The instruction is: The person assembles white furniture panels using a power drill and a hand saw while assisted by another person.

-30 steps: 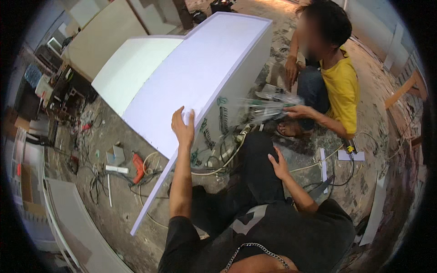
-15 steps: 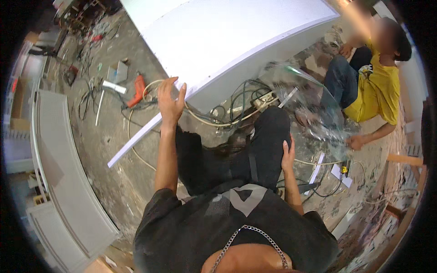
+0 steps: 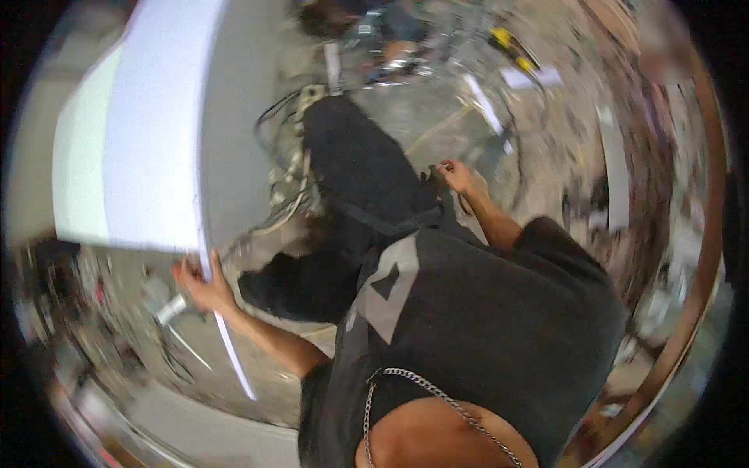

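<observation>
A large white box-shaped panel piece (image 3: 156, 132) with a grey side (image 3: 242, 117) stands at the upper left. My left hand (image 3: 207, 288) is at its near corner, over a narrow white strip (image 3: 234, 355) that sticks out past the corner. The strip passes between the thumb and the spread fingers. Above the floor, right of my bent knee, my right hand (image 3: 460, 179) hangs with its fingers partly curled. Motion smears its fingertips, and a dark shape is close by them. Whether it holds anything I cannot make out.
Cables and a power socket block (image 3: 310, 97) lie beside the grey side. Beyond my knee are clear plastic film (image 3: 394, 62) and a co-worker's legs. White offcuts (image 3: 488, 105) and a yellow-black tool (image 3: 511, 48) are at the far right. A long pale panel (image 3: 203, 425) rests at the lower left.
My view has swung to the right, blurring the scene. My right hand has left my knee and is out over the floor. My left hand remains at the panel corner.
</observation>
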The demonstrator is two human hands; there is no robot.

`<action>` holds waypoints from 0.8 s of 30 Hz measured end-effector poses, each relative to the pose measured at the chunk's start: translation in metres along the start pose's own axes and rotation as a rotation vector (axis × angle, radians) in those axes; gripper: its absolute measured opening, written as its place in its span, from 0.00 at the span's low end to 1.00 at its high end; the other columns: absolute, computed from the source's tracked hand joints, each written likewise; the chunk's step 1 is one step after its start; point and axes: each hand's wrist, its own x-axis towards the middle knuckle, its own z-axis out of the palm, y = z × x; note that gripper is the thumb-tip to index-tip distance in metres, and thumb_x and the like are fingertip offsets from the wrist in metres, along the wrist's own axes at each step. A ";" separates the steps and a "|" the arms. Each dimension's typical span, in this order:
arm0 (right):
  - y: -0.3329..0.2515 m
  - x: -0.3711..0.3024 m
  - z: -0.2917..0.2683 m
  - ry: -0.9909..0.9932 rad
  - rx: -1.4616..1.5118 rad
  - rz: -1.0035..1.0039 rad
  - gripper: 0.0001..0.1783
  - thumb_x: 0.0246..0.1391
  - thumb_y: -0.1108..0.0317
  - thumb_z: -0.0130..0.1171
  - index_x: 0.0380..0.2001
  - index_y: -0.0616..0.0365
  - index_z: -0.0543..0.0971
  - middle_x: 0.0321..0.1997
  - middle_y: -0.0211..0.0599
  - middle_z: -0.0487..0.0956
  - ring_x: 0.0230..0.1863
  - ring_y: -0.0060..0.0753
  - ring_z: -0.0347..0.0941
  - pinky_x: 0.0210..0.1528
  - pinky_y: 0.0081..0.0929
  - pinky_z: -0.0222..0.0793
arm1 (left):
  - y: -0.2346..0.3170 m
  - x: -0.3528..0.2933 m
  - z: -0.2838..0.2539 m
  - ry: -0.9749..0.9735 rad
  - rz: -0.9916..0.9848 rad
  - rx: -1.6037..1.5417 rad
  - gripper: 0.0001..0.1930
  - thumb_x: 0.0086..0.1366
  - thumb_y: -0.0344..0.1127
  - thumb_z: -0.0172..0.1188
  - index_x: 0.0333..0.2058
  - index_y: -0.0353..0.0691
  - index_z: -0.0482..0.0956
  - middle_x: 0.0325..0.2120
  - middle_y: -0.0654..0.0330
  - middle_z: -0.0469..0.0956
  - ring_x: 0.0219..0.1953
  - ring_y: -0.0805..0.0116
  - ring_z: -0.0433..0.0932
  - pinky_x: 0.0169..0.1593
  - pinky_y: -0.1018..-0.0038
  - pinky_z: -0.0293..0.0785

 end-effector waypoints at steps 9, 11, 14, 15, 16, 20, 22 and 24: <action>0.195 -0.029 -0.014 0.240 -0.204 0.452 0.28 0.51 0.47 0.56 0.43 0.62 0.83 0.41 0.56 0.83 0.47 0.60 0.80 0.51 0.45 0.74 | 0.052 -0.014 -0.001 -0.107 -0.013 0.345 0.33 0.55 0.47 0.73 0.58 0.41 0.75 0.48 0.45 0.79 0.49 0.51 0.79 0.50 0.59 0.76; 0.206 -0.009 -0.015 0.329 -0.191 0.329 0.27 0.52 0.49 0.57 0.43 0.63 0.83 0.41 0.54 0.84 0.44 0.60 0.80 0.49 0.46 0.74 | 0.029 -0.016 -0.002 -0.050 0.040 0.272 0.35 0.52 0.45 0.75 0.58 0.42 0.76 0.48 0.46 0.79 0.49 0.49 0.79 0.51 0.58 0.75; 0.242 0.015 -0.107 0.232 -0.508 -0.078 0.29 0.54 0.45 0.60 0.45 0.62 0.83 0.41 0.50 0.85 0.41 0.56 0.80 0.46 0.44 0.74 | 0.014 -0.049 0.037 -0.022 -0.127 0.315 0.38 0.48 0.44 0.77 0.58 0.40 0.76 0.48 0.45 0.79 0.52 0.49 0.76 0.58 0.56 0.69; 0.208 -0.015 -0.009 0.048 -0.087 0.059 0.32 0.57 0.42 0.59 0.50 0.61 0.80 0.44 0.48 0.83 0.40 0.50 0.80 0.45 0.37 0.73 | 0.018 -0.024 0.004 0.013 0.121 0.453 0.38 0.49 0.46 0.77 0.58 0.40 0.75 0.47 0.46 0.80 0.50 0.48 0.77 0.57 0.56 0.69; 0.182 -0.041 0.040 -0.067 -0.040 0.097 0.37 0.53 0.40 0.62 0.54 0.61 0.78 0.49 0.49 0.83 0.47 0.48 0.80 0.49 0.41 0.73 | 0.021 -0.005 -0.020 -0.039 0.173 0.454 0.38 0.50 0.48 0.76 0.59 0.44 0.75 0.48 0.47 0.79 0.50 0.47 0.77 0.58 0.55 0.69; 0.259 -0.055 -0.031 0.119 0.150 -0.253 0.40 0.54 0.47 0.64 0.61 0.65 0.70 0.50 0.52 0.81 0.49 0.45 0.78 0.52 0.40 0.72 | 0.085 -0.018 0.031 -0.167 -0.138 0.253 0.43 0.51 0.49 0.75 0.65 0.45 0.68 0.38 0.48 0.83 0.42 0.50 0.81 0.49 0.60 0.76; 0.249 -0.059 -0.006 0.099 0.118 -0.088 0.39 0.54 0.48 0.64 0.61 0.65 0.70 0.49 0.51 0.81 0.49 0.45 0.78 0.52 0.40 0.72 | 0.081 -0.016 0.016 -0.141 -0.138 0.275 0.43 0.51 0.49 0.75 0.65 0.46 0.67 0.33 0.50 0.82 0.37 0.51 0.82 0.44 0.60 0.76; 0.242 -0.060 0.001 0.078 0.076 0.055 0.37 0.55 0.50 0.63 0.60 0.65 0.70 0.49 0.51 0.81 0.48 0.45 0.78 0.51 0.39 0.72 | 0.075 -0.024 0.004 -0.135 -0.129 0.281 0.44 0.52 0.49 0.74 0.66 0.47 0.66 0.28 0.52 0.82 0.31 0.53 0.83 0.39 0.61 0.77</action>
